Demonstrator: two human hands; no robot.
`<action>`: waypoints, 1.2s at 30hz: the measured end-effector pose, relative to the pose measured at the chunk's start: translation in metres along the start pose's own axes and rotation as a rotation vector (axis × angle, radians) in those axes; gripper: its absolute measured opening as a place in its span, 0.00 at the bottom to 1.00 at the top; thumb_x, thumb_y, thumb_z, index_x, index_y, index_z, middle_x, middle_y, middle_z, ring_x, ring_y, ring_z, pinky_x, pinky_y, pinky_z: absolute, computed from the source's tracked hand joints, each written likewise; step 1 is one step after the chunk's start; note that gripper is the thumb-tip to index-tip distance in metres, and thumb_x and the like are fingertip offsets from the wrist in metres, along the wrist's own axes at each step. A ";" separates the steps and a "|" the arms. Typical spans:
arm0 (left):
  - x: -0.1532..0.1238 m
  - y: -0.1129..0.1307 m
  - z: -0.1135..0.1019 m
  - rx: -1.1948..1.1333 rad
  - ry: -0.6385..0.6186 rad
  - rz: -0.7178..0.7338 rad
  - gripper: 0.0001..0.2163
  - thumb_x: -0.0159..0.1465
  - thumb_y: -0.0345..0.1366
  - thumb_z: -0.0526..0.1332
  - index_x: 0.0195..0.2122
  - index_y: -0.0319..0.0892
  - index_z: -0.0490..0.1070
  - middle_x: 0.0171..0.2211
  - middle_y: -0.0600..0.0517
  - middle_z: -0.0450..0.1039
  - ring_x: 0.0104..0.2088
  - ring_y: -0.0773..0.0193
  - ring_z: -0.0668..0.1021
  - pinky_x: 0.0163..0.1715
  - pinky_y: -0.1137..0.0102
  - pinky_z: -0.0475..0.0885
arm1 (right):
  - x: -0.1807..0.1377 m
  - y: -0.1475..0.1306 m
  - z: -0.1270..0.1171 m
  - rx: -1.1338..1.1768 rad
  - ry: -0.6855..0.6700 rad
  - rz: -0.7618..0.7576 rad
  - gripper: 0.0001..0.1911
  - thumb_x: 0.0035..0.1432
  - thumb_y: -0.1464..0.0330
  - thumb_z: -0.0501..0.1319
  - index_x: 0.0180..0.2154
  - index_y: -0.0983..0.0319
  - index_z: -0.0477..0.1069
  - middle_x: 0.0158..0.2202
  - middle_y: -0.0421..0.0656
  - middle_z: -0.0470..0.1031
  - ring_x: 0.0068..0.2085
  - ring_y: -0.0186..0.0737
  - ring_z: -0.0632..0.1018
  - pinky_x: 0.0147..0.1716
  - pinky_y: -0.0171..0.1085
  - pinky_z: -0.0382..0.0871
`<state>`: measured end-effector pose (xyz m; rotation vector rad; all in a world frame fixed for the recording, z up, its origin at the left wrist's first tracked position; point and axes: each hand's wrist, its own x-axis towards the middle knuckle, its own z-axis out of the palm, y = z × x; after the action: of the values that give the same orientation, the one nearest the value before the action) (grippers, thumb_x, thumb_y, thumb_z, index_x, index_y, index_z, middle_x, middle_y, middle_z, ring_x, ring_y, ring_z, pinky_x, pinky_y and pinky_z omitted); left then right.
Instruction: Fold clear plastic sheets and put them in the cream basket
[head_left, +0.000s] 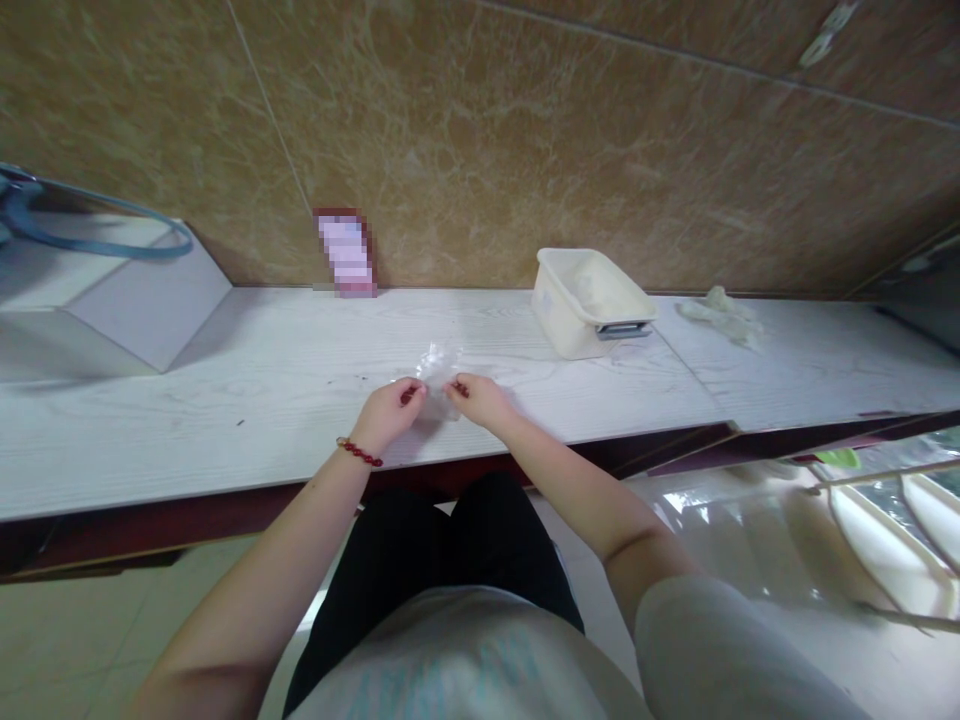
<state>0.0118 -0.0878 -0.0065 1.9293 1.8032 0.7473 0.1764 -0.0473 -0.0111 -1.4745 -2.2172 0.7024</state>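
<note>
A small clear plastic bag (439, 362) is stretched between my two hands, just above the white wood-grain counter (270, 400). My left hand (390, 412) pinches the bag's left side, its fingers curled in. On the opposite side my right hand (480, 398) is closed in a pinch on the same bag. Nothing can be made out inside the bag. A red bead bracelet (360, 453) circles my left wrist.
An open cream plastic bin (566, 310) with a grey latch stands behind and to the right. Further right lies a crumpled whitish cloth or glove (724, 316). A blurred-out phone-like object (347, 250) leans on the brown wall. At far left is a white box (142, 300).
</note>
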 end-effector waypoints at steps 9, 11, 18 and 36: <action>0.016 0.004 0.002 0.141 -0.058 0.031 0.16 0.57 0.43 0.49 0.35 0.40 0.72 0.31 0.49 0.74 0.31 0.60 0.74 0.33 0.68 0.67 | 0.014 0.008 0.006 -0.084 0.043 0.048 0.08 0.53 0.63 0.55 0.30 0.60 0.69 0.28 0.40 0.74 0.29 0.33 0.72 0.27 0.31 0.60; 0.016 -0.003 0.002 0.122 -0.079 0.091 0.16 0.56 0.41 0.49 0.37 0.40 0.72 0.33 0.49 0.74 0.33 0.60 0.74 0.35 0.67 0.68 | 0.011 0.009 0.007 -0.071 0.046 -0.028 0.08 0.53 0.64 0.55 0.30 0.60 0.69 0.28 0.40 0.73 0.29 0.32 0.72 0.28 0.31 0.60; 0.008 -0.035 -0.006 0.041 0.000 0.080 0.17 0.54 0.31 0.46 0.36 0.42 0.73 0.40 0.51 0.74 0.42 0.61 0.73 0.46 0.67 0.66 | 0.001 0.013 0.004 -0.081 -0.022 -0.296 0.08 0.55 0.66 0.54 0.32 0.62 0.69 0.29 0.41 0.72 0.31 0.32 0.70 0.32 0.30 0.60; -0.016 -0.026 0.007 0.453 0.146 0.013 0.17 0.57 0.34 0.50 0.45 0.44 0.70 0.48 0.47 0.68 0.47 0.53 0.68 0.46 0.58 0.63 | 0.008 0.006 0.007 -0.149 -0.051 -0.321 0.10 0.56 0.63 0.54 0.35 0.61 0.71 0.31 0.42 0.72 0.39 0.36 0.70 0.40 0.34 0.59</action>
<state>-0.0051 -0.1003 -0.0299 2.2108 2.2021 0.5253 0.1737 -0.0391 -0.0193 -1.1323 -2.5130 0.4836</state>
